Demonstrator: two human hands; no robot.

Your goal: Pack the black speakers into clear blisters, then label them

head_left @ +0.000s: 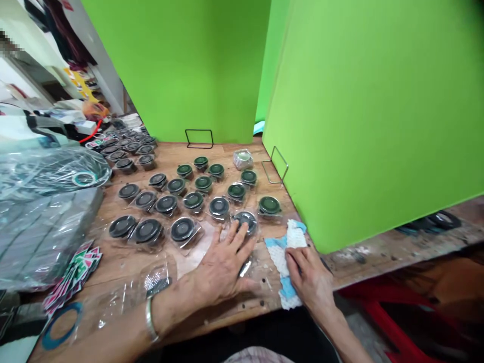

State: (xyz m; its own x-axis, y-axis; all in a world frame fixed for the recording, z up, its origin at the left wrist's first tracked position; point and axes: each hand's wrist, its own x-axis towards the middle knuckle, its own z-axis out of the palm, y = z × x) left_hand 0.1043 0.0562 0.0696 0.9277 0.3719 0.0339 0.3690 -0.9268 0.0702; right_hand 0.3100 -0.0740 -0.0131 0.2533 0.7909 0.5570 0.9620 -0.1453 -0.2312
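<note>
My left hand (227, 264), with a bangle on its wrist, lies palm down with the fingers spread. Its fingertips rest on a small round dark-lidded container (245, 220) in clear plastic wrap. Something shiny and dark shows partly under that hand; I cannot make it out. My right hand (310, 276) is curled on a white and light-blue cloth (278, 252) at the table's front edge. Several like containers stand in loose rows beyond my hands, among them a wrapped one (184, 230) and a greenish-looking one (269, 205).
Green panels (181, 70) stand upright at the back and right, with wire stands (199, 139) at their feet. More dark containers (132, 147) crowd the back left. Plastic-wrapped grey bundles (45, 237), a fan of printed cards (73, 277) and a blue tape ring (47, 339) lie left.
</note>
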